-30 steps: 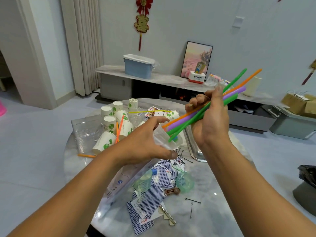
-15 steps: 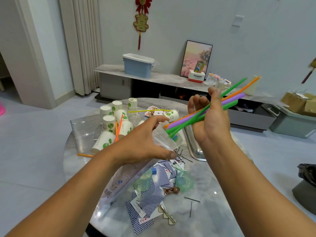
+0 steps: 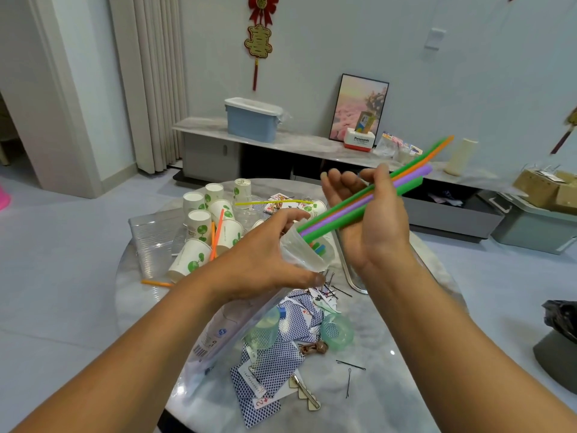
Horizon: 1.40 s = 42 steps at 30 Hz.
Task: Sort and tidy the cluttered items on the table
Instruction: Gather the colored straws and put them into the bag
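Observation:
My left hand grips a clear plastic cup, tilted with its mouth toward the upper right, above the round marble table. A bundle of green, orange and purple straws has its lower ends inside the cup. My right hand holds the bundle near its middle, thumb over it, while the other fingers stretch out loosely behind. Playing cards with blue backs lie scattered on the table below my hands.
Paper cups with green prints stand and lie at the table's left, with loose orange straws and a yellow straw. Hairpins, a plastic bag, green lids and a metal tray lie nearby. A low cabinet stands behind.
The straw bundle has slid down and left, its lower ends now inside the cup. My right hand's fingers have loosened and spread.

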{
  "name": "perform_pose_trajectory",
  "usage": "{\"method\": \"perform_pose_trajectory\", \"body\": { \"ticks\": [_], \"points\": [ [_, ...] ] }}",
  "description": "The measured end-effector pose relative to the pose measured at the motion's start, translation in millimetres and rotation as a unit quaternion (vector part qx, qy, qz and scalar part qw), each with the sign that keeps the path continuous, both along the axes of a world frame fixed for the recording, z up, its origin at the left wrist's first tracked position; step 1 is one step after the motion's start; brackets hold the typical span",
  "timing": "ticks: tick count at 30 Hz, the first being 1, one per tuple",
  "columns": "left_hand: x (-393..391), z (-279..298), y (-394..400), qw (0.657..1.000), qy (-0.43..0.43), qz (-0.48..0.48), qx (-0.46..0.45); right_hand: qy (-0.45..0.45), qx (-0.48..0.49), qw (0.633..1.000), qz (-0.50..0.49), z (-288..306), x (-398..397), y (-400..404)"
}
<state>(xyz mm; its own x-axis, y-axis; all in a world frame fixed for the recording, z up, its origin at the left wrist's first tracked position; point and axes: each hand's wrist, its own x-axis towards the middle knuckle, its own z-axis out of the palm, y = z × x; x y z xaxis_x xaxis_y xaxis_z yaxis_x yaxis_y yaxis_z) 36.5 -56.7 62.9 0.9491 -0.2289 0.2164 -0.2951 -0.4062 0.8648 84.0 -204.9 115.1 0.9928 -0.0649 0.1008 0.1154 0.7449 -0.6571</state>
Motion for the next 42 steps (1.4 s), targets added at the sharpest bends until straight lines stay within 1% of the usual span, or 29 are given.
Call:
{"method": "perform_pose_trajectory", "body": {
  "ticks": [1, 3, 5, 6, 7, 8, 10, 12, 14, 16, 18, 19, 21, 23, 25, 26, 29, 30, 32, 34, 35, 37, 38, 41, 42],
  "points": [
    [0.4, -0.5, -0.9, 1.0, -0.002, 0.003, -0.003, -0.016, -0.032, 0.999, 0.009, 1.1, -4.7, 3.9],
    [0.6, -1.9, -1.7, 1.0, -0.004, 0.006, -0.007, -0.038, -0.132, 0.99, 0.009, 0.8, -12.2, 9.6],
    [0.6, -2.8, -1.3, 1.0, -0.008, 0.006, -0.011, -0.062, -0.248, 0.967, -0.009, -2.0, -16.3, 11.4],
    [0.4, -2.7, -0.5, 1.0, -0.013, 0.008, -0.01, -0.07, -0.29, 0.954, -0.02, -2.7, -17.5, 11.5],
    [0.3, -2.3, 0.1, 1.0, -0.017, 0.012, -0.01, -0.073, -0.311, 0.947, -0.033, -2.2, -17.6, 10.7],
    [0.3, -1.8, 0.7, 1.0, -0.02, 0.016, -0.009, -0.069, -0.31, 0.947, -0.049, -0.6, -16.7, 8.6],
    [0.1, -1.0, 2.2, 1.0, -0.02, 0.019, -0.01, -0.052, -0.25, 0.965, -0.066, 5.1, -13.1, 3.1],
    [0.3, -1.9, 3.1, 1.0, -0.015, 0.016, -0.016, -0.045, -0.172, 0.983, -0.045, 10.3, -11.5, -1.1],
    [-0.6, -2.1, 3.1, 1.0, -0.014, 0.013, -0.012, -0.059, -0.124, 0.99, -0.013, 11.0, -12.5, -0.1],
    [-1.9, -1.1, 2.1, 1.0, -0.017, 0.012, -0.008, -0.079, -0.117, 0.99, 0.014, 6.6, -15.6, 5.3],
    [-2.9, 0.9, -0.4, 1.0, -0.026, 0.013, -0.009, -0.1, -0.157, 0.982, 0.027, -0.6, -18.4, 9.6],
    [-2.9, 1.3, -1.5, 0.999, -0.029, 0.013, -0.012, -0.11, -0.201, 0.973, 0.027, -4.5, -19.1, 11.6],
    [-0.7, -0.9, -2.9, 0.999, -0.028, 0.007, -0.022, -0.123, -0.318, 0.94, 0.025, -10.7, -21.0, 13.2],
    [0.5, -3.4, -4.1, 0.999, -0.02, -0.004, -0.027, -0.127, -0.439, 0.889, 0.025, -13.8, -22.1, 12.2],
    [0.2, -4.3, -4.2, 1.0, -0.02, 0.001, -0.021, -0.107, -0.521, 0.846, 0.033, -13.3, -21.8, 9.4],
    [0.1, -3.9, -3.5, 0.999, -0.022, 0.006, -0.023, -0.094, -0.534, 0.839, 0.042, -12.6, -21.2, 7.7],
    [-0.1, -0.3, -0.7, 0.999, -0.036, 0.023, -0.026, -0.081, -0.489, 0.867, 0.045, -9.7, -16.9, 3.2],
    [-0.3, 0.8, -0.3, 0.999, -0.037, 0.023, -0.025, -0.083, -0.492, 0.866, 0.041, -9.4, -14.9, 1.8],
    [-0.1, 0.1, -0.2, 0.999, -0.033, 0.022, -0.027, -0.091, -0.53, 0.841, 0.061, -9.8, -16.0, 2.1],
    [1.9, -2.3, -0.5, 0.999, -0.03, 0.026, -0.03, -0.104, -0.561, 0.812, 0.123, -12.8, -19.7, 2.7],
    [2.9, -3.3, -0.4, 0.999, -0.027, 0.029, -0.031, -0.11, -0.567, 0.803, 0.148, -15.2, -19.2, 3.4],
    [4.6, -3.9, -1.1, 0.999, -0.022, 0.027, -0.032, -0.129, -0.558, 0.804, 0.16, -16.7, -19.1, 4.3],
    [4.8, -3.8, -0.8, 0.999, -0.025, 0.025, -0.032, -0.136, -0.542, 0.819, 0.133, -16.1, -17.5, 4.6],
    [1.9, -2.0, -0.8, 0.999, -0.035, 0.033, -0.026, -0.145, -0.443, 0.885, -0.012, -11.1, -11.5, 3.0],
    [1.2, -2.6, -0.3, 0.999, -0.035, 0.033, -0.02, -0.158, -0.414, 0.896, -0.039, -8.5, -11.1, 2.5]
  ]
}}
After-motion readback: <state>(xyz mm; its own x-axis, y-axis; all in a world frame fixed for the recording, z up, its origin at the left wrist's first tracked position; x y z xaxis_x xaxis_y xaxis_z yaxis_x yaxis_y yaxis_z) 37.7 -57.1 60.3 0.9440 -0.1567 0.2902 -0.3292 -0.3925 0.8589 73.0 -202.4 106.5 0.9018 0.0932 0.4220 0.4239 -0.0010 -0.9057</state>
